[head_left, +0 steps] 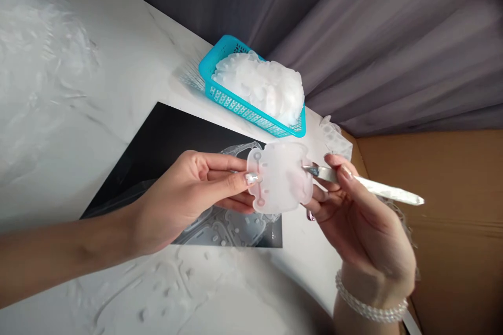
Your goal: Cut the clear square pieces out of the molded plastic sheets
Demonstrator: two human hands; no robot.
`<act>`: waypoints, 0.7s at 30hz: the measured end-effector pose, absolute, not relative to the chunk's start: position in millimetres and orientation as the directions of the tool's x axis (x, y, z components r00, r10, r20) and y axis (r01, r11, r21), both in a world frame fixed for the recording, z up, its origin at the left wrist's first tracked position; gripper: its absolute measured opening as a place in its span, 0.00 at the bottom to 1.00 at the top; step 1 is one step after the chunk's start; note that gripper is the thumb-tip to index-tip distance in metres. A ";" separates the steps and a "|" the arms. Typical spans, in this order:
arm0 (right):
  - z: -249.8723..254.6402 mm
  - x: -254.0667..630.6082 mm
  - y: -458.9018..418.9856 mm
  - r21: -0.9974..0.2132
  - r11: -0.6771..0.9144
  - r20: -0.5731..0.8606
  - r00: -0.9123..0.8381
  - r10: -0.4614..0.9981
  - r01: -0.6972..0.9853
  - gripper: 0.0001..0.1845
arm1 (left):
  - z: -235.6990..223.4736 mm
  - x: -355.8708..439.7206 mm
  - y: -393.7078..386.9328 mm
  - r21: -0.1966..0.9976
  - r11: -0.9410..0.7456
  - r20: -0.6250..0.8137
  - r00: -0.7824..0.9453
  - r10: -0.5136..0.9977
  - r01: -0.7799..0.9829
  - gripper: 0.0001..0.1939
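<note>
Between my two hands is a translucent white silicone piece (pixel 281 180) with a scalloped outline and small holes along its left side. My left hand (pixel 208 180) pinches its left edge, thumb on top and fingers beneath. In my right hand (pixel 356 209) is a slim silver tool with a pale handle (pixel 387 191), gripped by thumb and forefinger. Its metal tip meets the right edge of the silicone piece, while my other right fingers are under that edge. Whether the tip is a blade or tweezers I cannot make out.
Beyond my hands a turquoise basket (pixel 239 110) holds a heap of similar white pieces. A black mat (pixel 157 152) lies below, with clear perforated sheets (pixel 236 227) on it. Clear plastic (pixel 39 63) lies at left. Cardboard (pixel 451 251) stands at right, and a grey curtain (pixel 373 36) hangs behind.
</note>
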State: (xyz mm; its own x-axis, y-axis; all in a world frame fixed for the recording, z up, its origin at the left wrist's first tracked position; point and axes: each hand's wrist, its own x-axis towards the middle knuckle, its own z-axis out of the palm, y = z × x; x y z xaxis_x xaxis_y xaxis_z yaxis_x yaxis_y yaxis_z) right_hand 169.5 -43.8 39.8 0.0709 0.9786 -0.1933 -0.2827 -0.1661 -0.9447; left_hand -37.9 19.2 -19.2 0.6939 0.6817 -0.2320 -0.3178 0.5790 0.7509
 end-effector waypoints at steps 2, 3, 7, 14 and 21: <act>42.3 168.8 -45.9 -0.949 -0.163 -0.187 0.065 0.980 -0.268 0.10 | -19.7 -37.5 19.1 0.756 0.574 -0.237 0.687 0.687 -0.313 0.09; 43.5 168.4 -46.8 -0.951 -0.163 -0.185 0.061 0.981 -0.261 0.11 | -20.4 -37.3 19.0 0.760 0.570 -0.237 0.684 0.690 -0.312 0.09; 47.1 167.4 -49.5 -0.958 -0.159 -0.174 0.041 0.984 -0.239 0.13 | -22.5 -37.3 18.3 0.766 0.560 -0.228 0.682 0.695 -0.315 0.10; 49.2 168.8 -51.6 -0.959 -0.156 -0.171 0.042 0.984 -0.236 0.13 | -17.5 -40.1 17.3 0.772 0.559 -0.235 0.682 0.693 -0.302 0.09; 50.0 167.8 -50.9 -0.968 -0.155 -0.172 0.073 0.982 -0.196 0.09 | -17.1 -41.1 17.7 0.787 0.539 -0.223 0.676 0.702 -0.300 0.08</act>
